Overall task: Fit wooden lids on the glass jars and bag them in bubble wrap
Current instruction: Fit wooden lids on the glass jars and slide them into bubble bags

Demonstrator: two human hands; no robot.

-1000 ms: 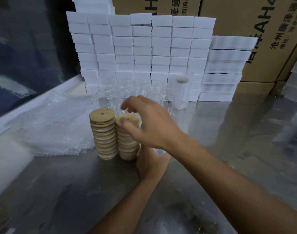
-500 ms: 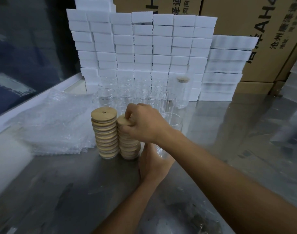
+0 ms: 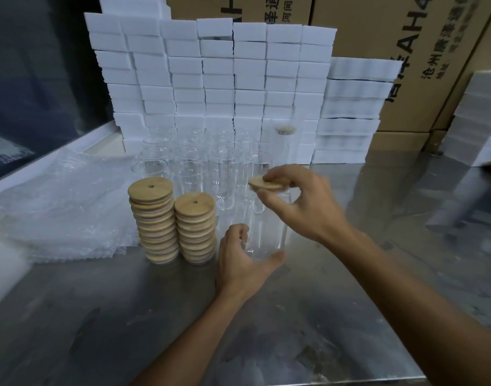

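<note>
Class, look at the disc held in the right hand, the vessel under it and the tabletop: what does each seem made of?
Disc: apparently unpainted light wood, matte tan like the stacked lids. Vessel: probably clear glass, see-through with bright rim glints. Tabletop: likely brushed steel, grey with blurred reflections.

Matt wooden lids (image 3: 151, 188), glossy steel table (image 3: 308, 316)

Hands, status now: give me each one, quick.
Left hand: grips the base of a clear glass jar standing on the steel table.
Right hand: pinches a wooden lid above that jar.
</note>
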